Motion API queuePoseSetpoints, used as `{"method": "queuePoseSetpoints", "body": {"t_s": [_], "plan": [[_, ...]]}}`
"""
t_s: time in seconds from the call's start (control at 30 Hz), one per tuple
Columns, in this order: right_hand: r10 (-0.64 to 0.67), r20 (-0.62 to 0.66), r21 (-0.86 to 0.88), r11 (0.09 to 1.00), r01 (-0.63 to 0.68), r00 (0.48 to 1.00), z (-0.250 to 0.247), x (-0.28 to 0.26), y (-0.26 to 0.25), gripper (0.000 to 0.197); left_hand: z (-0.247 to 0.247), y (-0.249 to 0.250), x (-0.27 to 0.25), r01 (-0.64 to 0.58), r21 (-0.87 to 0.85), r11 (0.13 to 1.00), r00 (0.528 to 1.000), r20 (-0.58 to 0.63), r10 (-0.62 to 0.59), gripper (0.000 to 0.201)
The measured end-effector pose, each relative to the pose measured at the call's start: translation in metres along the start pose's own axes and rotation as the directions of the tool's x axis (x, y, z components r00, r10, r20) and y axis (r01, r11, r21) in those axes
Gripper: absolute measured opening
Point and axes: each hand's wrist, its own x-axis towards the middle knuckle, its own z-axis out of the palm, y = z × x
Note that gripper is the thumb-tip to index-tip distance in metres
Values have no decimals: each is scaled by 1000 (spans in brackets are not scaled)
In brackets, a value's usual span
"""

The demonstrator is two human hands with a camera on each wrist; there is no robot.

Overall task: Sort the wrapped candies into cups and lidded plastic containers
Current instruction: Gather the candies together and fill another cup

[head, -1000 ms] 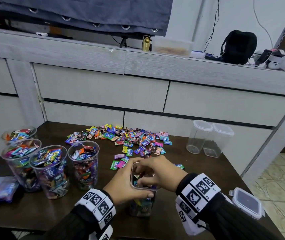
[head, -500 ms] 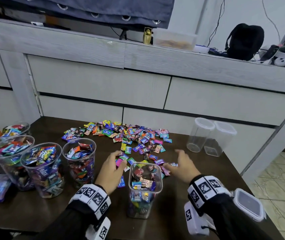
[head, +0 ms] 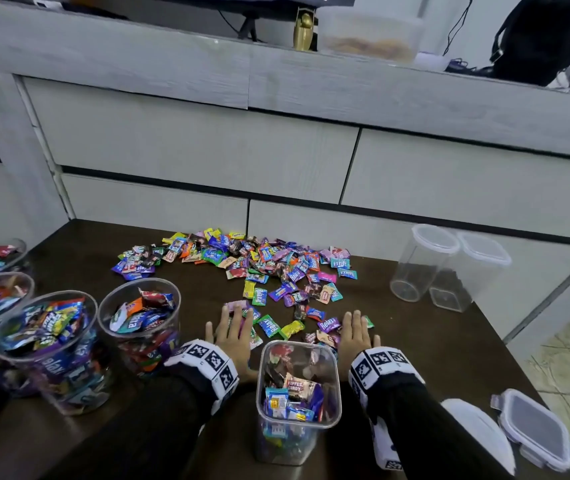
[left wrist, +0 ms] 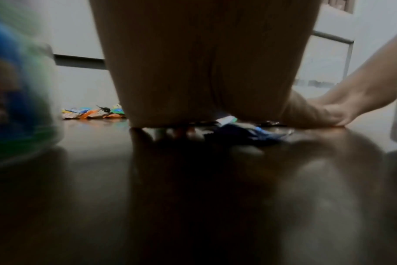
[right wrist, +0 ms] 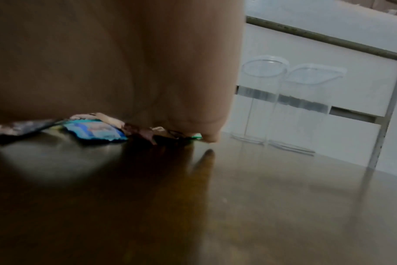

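Observation:
A heap of wrapped candies (head: pixel 242 265) lies spread over the dark table (head: pixel 432 341). A square clear container (head: pixel 297 400), part full of candies, stands open near the front edge between my wrists. My left hand (head: pixel 233 327) lies flat, fingers straight, on candies at the near edge of the heap. My right hand (head: pixel 354 332) lies flat the same way on candies to the right. In the left wrist view the left hand (left wrist: pixel 204 71) presses wrappers (left wrist: pixel 245 132). In the right wrist view the right hand (right wrist: pixel 116 62) covers wrappers (right wrist: pixel 93 132).
Several round cups (head: pixel 139 323) full of candies stand at the left. Two empty lidded containers (head: pixel 446 268) stand at the back right. A loose lid (head: pixel 533 427) and a white lid (head: pixel 477 431) lie at the front right corner. A grey drawer unit (head: pixel 276 150) rises behind the table.
Both hands left the square container's mouth, spread apart and moved forward onto the near candies, where they now lie flat. The head camera has tilted down and come closer.

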Motion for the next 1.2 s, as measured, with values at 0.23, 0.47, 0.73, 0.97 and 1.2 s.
{"method": "queuePoseSetpoints", "body": {"t_s": [0.23, 0.47, 0.73, 0.97, 1.2], "plan": [[-209, 166, -37, 975, 218, 964, -23, 21, -8, 121, -4, 12, 23, -90, 124, 988, 990, -101, 102, 87], [-227, 98, -89, 968, 236, 969, -28, 53, -33, 139, -41, 25, 43, -112, 33, 993, 994, 4, 112, 134], [-320, 149, -82, 939, 335, 935, -41, 89, -48, 116, -59, 27, 78, -132, 8, 991, 991, 14, 132, 116], [-518, 21, -222, 832, 509, 855, -47, 78, -61, 69, -54, 30, 80, -168, 156, 973, 959, -201, 198, 85], [-519, 77, -96, 846, 525, 851, -49, 68, -69, 55, -67, 39, 71, -199, 47, 979, 972, -121, 203, 70]]}}
